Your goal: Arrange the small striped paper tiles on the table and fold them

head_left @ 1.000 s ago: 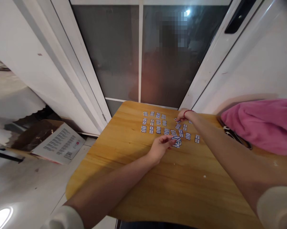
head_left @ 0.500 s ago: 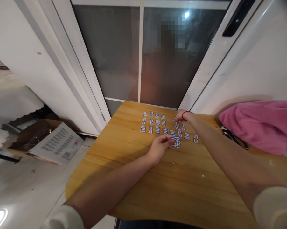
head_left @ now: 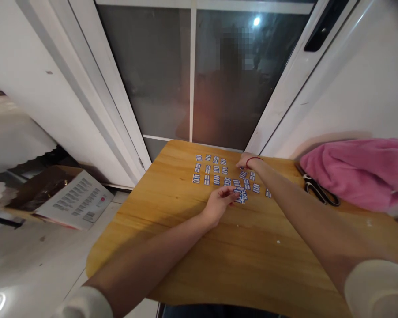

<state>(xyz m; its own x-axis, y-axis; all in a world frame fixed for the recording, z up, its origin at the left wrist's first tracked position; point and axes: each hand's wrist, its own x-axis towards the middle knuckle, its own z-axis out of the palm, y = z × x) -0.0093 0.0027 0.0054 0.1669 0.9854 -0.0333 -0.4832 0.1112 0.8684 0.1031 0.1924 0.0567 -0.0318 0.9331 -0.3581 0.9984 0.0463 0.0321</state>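
Observation:
My left hand (head_left: 218, 199) pinches a fanned bunch of small blue-and-white cards (head_left: 241, 195) between thumb and fingers, just above the near edge of the laid-out cards. Farther off, near the table's back edge, my right hand (head_left: 245, 161) has its fingers closed and pointing down at a small card, mostly hidden beneath them. Several like cards lie flat in rows to the left, among them one in the near row (head_left: 206, 179) and one at the back (head_left: 199, 157). Right of the bunch, a few more (head_left: 256, 188) lie at looser angles.
The wooden table (head_left: 192, 260) meets a glass-panelled door (head_left: 159, 70) at its back. A pink cloth (head_left: 358, 172) lies at the right, with a dark looped strap (head_left: 321, 192) beside it. An opened cardboard box (head_left: 76, 198) stands on the floor at left.
My right hand has moved slightly back and left, now covering most of the card at its fingertips. The left hand keeps its hold on the bunch. The view has shifted a little.

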